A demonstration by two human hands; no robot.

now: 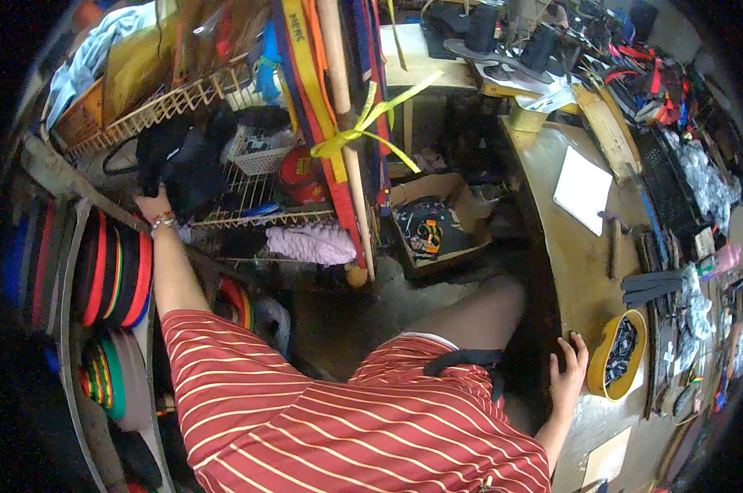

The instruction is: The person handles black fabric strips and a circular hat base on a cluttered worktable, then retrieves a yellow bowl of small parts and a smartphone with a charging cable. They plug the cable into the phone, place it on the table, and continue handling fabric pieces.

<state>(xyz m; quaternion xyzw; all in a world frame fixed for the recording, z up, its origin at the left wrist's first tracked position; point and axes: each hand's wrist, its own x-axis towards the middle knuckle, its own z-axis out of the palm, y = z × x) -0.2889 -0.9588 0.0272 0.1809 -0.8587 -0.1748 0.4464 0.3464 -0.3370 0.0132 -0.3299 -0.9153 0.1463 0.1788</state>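
My left hand [152, 204] reaches out to the wire rack at the far left, closed on the near edge of a black bag [186, 168]. The bag looks soft and has a strap loop at its left; some of my fingertips are hidden against it. My right hand [570, 370] rests on the edge of the worktable [544, 214], fingers apart and holding nothing. Just right of that hand stands a yellow oval container [595, 374] with small black pieces in it.
Webbing rolls [112, 271] fill a rack on my left. A wooden pole [342, 99] with hanging straps and a yellow tie stands ahead. A cardboard box [462, 234] sits on the floor. White paper [583, 189] lies on the table; black strips [650, 287] lie farther right.
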